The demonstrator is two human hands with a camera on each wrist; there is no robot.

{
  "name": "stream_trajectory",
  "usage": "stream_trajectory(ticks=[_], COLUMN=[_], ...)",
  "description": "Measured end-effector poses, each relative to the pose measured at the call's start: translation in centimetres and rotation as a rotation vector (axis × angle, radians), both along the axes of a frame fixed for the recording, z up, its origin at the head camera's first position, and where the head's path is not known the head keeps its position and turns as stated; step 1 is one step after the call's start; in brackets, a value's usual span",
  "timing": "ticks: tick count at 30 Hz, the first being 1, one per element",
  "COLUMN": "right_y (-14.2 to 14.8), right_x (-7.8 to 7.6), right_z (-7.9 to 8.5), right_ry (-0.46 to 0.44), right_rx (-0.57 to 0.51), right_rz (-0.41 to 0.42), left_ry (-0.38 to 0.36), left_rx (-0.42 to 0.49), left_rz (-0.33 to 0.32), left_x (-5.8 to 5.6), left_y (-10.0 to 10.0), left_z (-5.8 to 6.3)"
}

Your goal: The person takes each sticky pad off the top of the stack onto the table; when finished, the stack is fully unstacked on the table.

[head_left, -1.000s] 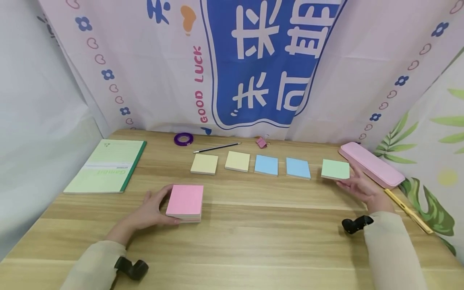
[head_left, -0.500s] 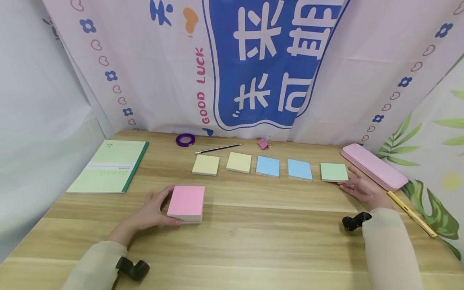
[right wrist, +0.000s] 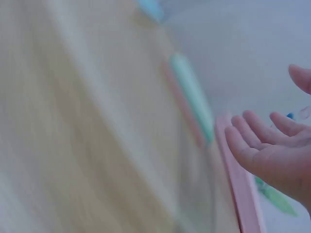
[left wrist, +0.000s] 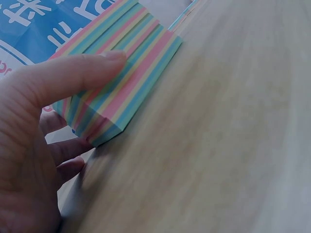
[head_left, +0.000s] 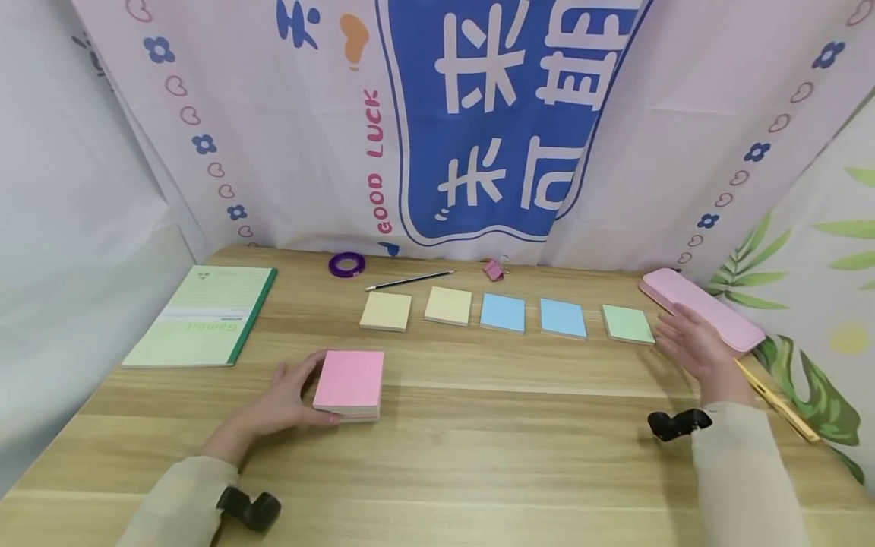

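Note:
My left hand holds a thick stack of sticky notes with a pink top, thumb on the near side. In the left wrist view, the stack's sides show pink, yellow, green and blue layers. On the right, my right hand is apart from a green sticky note pad, its fingers fairly straight and holding nothing. Left of that pad, two blue pads and two yellow pads lie in a row. The right wrist view shows the green pad blurred.
A pink pencil case lies behind my right hand, with a yellow pen-like item nearby. Along the back are purple tape, a pencil and a pink binder clip. A green notebook lies left.
My right hand has let go of the green pad and drawn back to the right. That pad now lies flat in line with the others. My left hand keeps its hold on the stack.

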State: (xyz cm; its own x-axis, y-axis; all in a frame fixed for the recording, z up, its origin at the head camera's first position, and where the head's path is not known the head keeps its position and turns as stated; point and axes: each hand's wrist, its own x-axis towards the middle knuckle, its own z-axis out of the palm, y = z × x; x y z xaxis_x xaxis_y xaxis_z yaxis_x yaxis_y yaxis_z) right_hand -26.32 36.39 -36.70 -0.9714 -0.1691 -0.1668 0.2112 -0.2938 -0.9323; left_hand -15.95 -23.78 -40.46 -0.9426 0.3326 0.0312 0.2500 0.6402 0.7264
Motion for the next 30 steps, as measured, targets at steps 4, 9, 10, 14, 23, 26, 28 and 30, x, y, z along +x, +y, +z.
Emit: stream_trajectory(ticks=[4, 9, 10, 14, 23, 26, 28, 30], right_y=[-2.6, -7.4, -8.4, -12.4, -21.9, -24.8, -26.6, -28.3], right_x=[0.6, 1.0, 1.0, 1.2, 3.1, 3.8, 4.2, 4.6], right_z=[0.8, 1.6, 1.7, 2.2, 2.4, 2.1, 1.9, 1.6], right_ry=[0.166, 0.318, 0.339, 0.385, 0.425, 0.432, 0.434, 0.431], right_rx=[-0.199, -0.2, -0.19, -0.107, 0.037, 0.11, 0.142, 0.166], right_rz=[0.057, 0.177, 0.2, 0.28, 0.454, 0.534, 0.584, 0.625], left_ry=[0.0, -0.001, -0.001, -0.005, 0.0, -0.001, 0.0, 0.0], left_rx=[-0.003, -0.009, -0.011, -0.016, -0.016, -0.018, -0.019, -0.02], left_rz=[0.002, 0.002, 0.002, 0.002, 0.0, 0.001, 0.002, 0.004], left_x=[0.1, 0.1, 0.1, 0.0, 0.0, 0.0, 0.0, 0.0], left_y=[-0.1, -0.1, -0.1, 0.0, 0.0, 0.0, 0.0, 0.0], left_z=[0.1, 0.0, 0.0, 0.1, 0.1, 0.1, 0.1, 0.0])
